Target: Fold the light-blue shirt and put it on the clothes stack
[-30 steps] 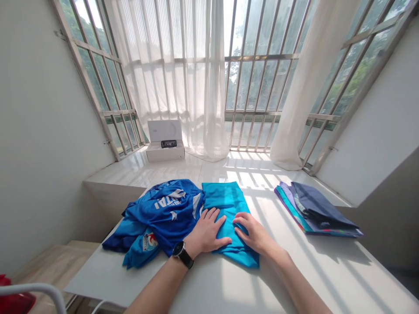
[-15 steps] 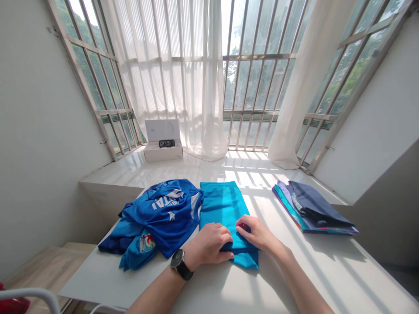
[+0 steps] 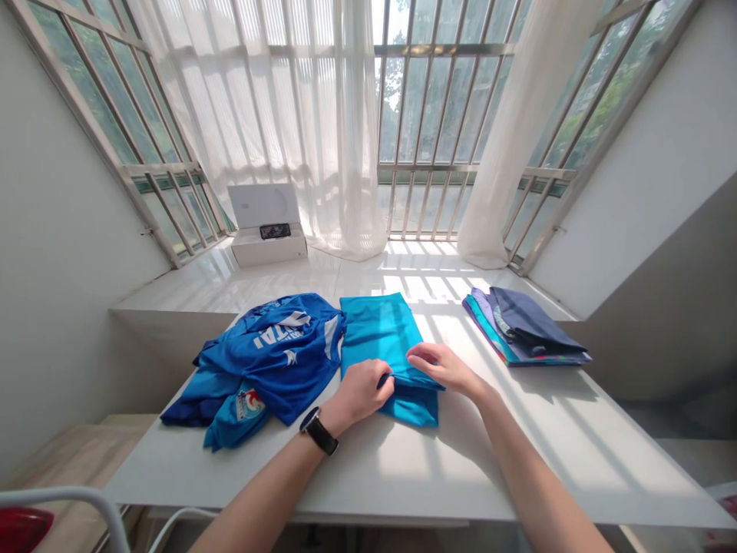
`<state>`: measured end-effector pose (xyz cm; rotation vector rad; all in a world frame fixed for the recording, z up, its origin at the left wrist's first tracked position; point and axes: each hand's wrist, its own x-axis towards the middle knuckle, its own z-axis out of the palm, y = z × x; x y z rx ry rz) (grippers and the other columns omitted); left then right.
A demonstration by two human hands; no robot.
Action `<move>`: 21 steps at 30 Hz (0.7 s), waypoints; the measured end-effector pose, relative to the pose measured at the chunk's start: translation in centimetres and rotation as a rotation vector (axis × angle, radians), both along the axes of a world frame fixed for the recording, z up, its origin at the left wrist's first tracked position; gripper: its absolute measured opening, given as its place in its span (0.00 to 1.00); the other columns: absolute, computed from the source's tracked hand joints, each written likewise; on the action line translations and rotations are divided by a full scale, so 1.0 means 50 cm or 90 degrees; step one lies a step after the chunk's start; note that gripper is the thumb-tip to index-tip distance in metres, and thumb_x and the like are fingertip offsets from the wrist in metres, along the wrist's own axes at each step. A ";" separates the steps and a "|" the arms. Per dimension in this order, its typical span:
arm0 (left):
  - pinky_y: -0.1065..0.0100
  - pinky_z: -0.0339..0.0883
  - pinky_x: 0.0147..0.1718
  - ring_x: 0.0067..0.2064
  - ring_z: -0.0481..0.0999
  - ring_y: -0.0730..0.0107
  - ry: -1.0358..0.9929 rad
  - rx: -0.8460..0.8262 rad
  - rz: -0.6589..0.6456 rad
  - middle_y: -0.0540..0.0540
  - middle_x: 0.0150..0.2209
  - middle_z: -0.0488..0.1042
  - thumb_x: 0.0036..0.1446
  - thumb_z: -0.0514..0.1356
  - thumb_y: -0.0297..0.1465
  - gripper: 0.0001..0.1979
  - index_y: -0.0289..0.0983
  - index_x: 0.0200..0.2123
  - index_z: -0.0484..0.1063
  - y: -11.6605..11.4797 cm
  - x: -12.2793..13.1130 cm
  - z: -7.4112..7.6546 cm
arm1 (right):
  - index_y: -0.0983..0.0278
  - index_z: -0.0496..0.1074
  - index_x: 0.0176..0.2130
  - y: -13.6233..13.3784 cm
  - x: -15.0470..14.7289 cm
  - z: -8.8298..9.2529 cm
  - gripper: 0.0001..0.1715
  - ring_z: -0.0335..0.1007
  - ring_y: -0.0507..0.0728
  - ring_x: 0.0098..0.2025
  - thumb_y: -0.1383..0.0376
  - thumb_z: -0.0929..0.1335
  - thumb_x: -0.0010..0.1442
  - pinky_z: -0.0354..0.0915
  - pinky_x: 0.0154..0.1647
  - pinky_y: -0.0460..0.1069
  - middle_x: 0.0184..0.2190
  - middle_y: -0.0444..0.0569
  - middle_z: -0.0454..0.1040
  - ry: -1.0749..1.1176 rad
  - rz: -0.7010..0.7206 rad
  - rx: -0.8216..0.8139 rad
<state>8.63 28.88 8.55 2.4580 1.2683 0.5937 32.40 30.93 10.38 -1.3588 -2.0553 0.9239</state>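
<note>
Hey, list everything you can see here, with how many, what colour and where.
folded garment: one, turquoise, mid-table under both hands
crumpled jersey: one, blue with white lettering, left on the table
stack of folded clothes: one, navy, lilac and teal, right on the table
table: one, white, below the hands
open box: one, white, on the ledge
black object: one, black, in the box
tiled ledge: one, white, beneath the windows
sheer curtains: two, white, at the windows
barred windows: three, metal-framed, ahead and to both sides
wristwatch: one, black, on the left wrist
left hand: one, on the garment's fold
right hand: one, on the garment's fold
</note>
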 end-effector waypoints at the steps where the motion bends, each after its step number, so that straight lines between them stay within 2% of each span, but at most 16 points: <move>1: 0.68 0.65 0.35 0.38 0.78 0.63 -0.014 -0.017 0.021 0.46 0.36 0.80 0.67 0.55 0.30 0.08 0.39 0.37 0.75 0.004 0.002 0.000 | 0.59 0.78 0.42 -0.001 0.004 0.003 0.18 0.75 0.61 0.43 0.50 0.67 0.65 0.70 0.46 0.53 0.42 0.50 0.80 0.005 0.013 -0.023; 3: 0.68 0.63 0.33 0.35 0.78 0.64 -0.030 -0.037 0.056 0.46 0.34 0.80 0.68 0.54 0.31 0.09 0.38 0.37 0.74 0.011 0.005 0.001 | 0.58 0.78 0.47 -0.004 0.010 0.005 0.21 0.75 0.62 0.48 0.49 0.72 0.60 0.69 0.49 0.52 0.48 0.50 0.79 -0.002 0.043 -0.065; 5: 0.68 0.63 0.32 0.34 0.79 0.63 -0.034 -0.045 0.077 0.47 0.33 0.80 0.69 0.53 0.31 0.10 0.39 0.36 0.74 0.016 0.006 0.000 | 0.57 0.77 0.50 -0.006 0.013 0.004 0.26 0.74 0.62 0.49 0.52 0.75 0.54 0.69 0.49 0.52 0.49 0.49 0.79 -0.025 0.057 -0.077; 7: 0.67 0.66 0.34 0.35 0.79 0.63 -0.035 -0.037 0.079 0.46 0.34 0.80 0.69 0.53 0.31 0.10 0.39 0.39 0.74 0.015 0.005 -0.002 | 0.59 0.78 0.48 -0.006 0.011 -0.001 0.20 0.75 0.62 0.46 0.55 0.74 0.56 0.69 0.46 0.52 0.45 0.49 0.80 -0.044 0.050 -0.056; 9: 0.65 0.70 0.40 0.42 0.80 0.61 -0.037 0.015 0.068 0.44 0.42 0.80 0.69 0.52 0.29 0.10 0.39 0.46 0.73 0.009 0.003 -0.002 | 0.60 0.79 0.43 -0.002 0.005 -0.007 0.14 0.76 0.61 0.42 0.59 0.70 0.59 0.69 0.45 0.52 0.40 0.49 0.81 -0.043 0.040 -0.023; 12: 0.57 0.68 0.55 0.57 0.73 0.56 -0.011 0.157 -0.032 0.39 0.60 0.72 0.70 0.52 0.30 0.13 0.40 0.54 0.71 -0.008 -0.004 0.011 | 0.60 0.80 0.42 0.004 -0.001 -0.016 0.14 0.76 0.61 0.40 0.60 0.66 0.63 0.69 0.44 0.53 0.39 0.50 0.82 -0.032 0.024 0.019; 15: 0.50 0.62 0.60 0.64 0.66 0.49 0.046 0.248 -0.199 0.39 0.66 0.65 0.68 0.59 0.38 0.10 0.40 0.47 0.75 -0.023 -0.007 0.027 | 0.59 0.80 0.43 0.008 -0.002 -0.025 0.14 0.77 0.63 0.41 0.60 0.66 0.62 0.69 0.44 0.55 0.40 0.51 0.82 -0.012 0.018 0.059; 18: 0.50 0.64 0.58 0.60 0.69 0.50 0.094 0.274 -0.295 0.39 0.62 0.69 0.63 0.65 0.42 0.12 0.39 0.41 0.76 -0.033 -0.002 0.031 | 0.57 0.80 0.42 0.010 -0.002 -0.032 0.12 0.78 0.64 0.41 0.60 0.67 0.63 0.70 0.44 0.57 0.40 0.51 0.83 0.015 0.008 0.096; 21: 0.57 0.68 0.46 0.48 0.76 0.58 0.149 0.271 -0.315 0.43 0.49 0.77 0.66 0.63 0.39 0.10 0.38 0.39 0.75 -0.040 0.009 0.023 | 0.55 0.80 0.42 0.011 -0.003 -0.037 0.11 0.78 0.64 0.40 0.59 0.68 0.64 0.71 0.43 0.57 0.39 0.50 0.83 0.032 0.003 0.118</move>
